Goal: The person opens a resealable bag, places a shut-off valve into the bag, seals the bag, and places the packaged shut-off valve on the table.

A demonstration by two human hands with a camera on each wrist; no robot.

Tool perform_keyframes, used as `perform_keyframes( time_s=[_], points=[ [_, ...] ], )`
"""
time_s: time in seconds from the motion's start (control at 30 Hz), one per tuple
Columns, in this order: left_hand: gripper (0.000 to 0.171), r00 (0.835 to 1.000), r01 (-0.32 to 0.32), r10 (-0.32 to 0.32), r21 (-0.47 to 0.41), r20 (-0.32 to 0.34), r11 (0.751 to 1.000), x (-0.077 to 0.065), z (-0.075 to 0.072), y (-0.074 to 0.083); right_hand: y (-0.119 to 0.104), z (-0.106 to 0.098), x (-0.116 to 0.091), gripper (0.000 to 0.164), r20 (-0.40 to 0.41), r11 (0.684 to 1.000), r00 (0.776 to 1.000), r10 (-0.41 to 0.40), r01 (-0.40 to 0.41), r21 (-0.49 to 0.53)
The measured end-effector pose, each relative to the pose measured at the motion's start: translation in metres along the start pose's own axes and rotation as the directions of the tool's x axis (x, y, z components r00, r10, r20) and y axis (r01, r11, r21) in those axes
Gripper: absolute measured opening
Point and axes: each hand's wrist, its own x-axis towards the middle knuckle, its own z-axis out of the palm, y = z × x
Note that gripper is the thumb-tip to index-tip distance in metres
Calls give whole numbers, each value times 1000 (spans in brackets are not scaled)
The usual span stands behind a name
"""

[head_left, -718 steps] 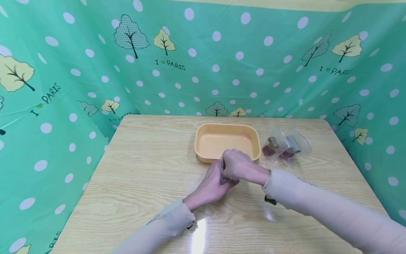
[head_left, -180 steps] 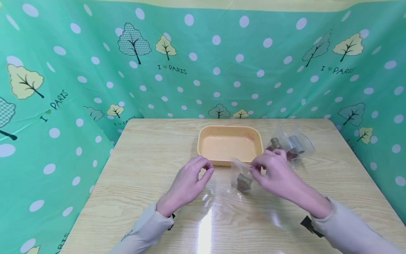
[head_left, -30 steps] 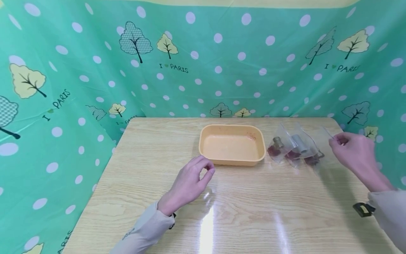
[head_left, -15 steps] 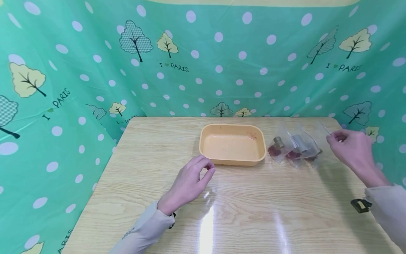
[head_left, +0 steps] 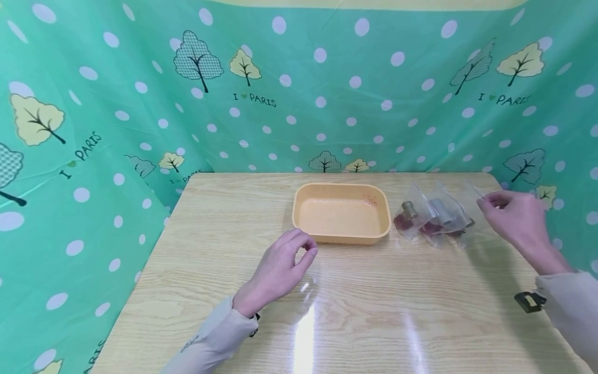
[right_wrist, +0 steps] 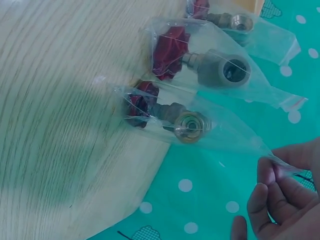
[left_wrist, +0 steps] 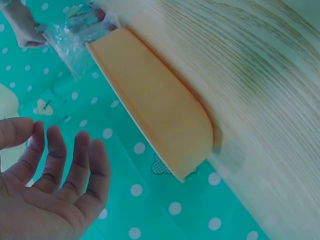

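Observation:
My right hand (head_left: 518,223) pinches the top edge of a clear zip bag (right_wrist: 232,132) at the table's right side. Inside that bag is a valve (right_wrist: 187,126) with a dark red handwheel (right_wrist: 142,102) and a brass-coloured threaded end. Two similar bags lie in a row to its left: the middle bag (right_wrist: 265,92) holds a valve with a grey pipe end (right_wrist: 220,70), and the far bag (right_wrist: 270,45) a brass-ended one. My left hand (head_left: 277,267) hovers in front of the tray, fingers loosely curled, holding nothing.
A shallow peach-coloured plastic tray (head_left: 345,240) with nothing in it stands at the back middle of the wooden table (head_left: 224,218), left of the bags. A green polka-dot curtain (head_left: 280,130) surrounds the table's back and sides.
Earlier both hands worked together before the tray; then my right hand carried the bagged valve rightward, beside the other two. In the last second it shifted slightly left; my left hand stayed put.

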Motion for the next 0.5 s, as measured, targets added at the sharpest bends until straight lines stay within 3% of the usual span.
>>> perform_keyframes(
  time_s=[0.5],
  points=[
    [5, 1000, 2, -2, 3, 7, 1000, 0, 1, -1, 0, -1, -3, 45, -14, 1000, 1000, -12, 12, -1]
  ],
)
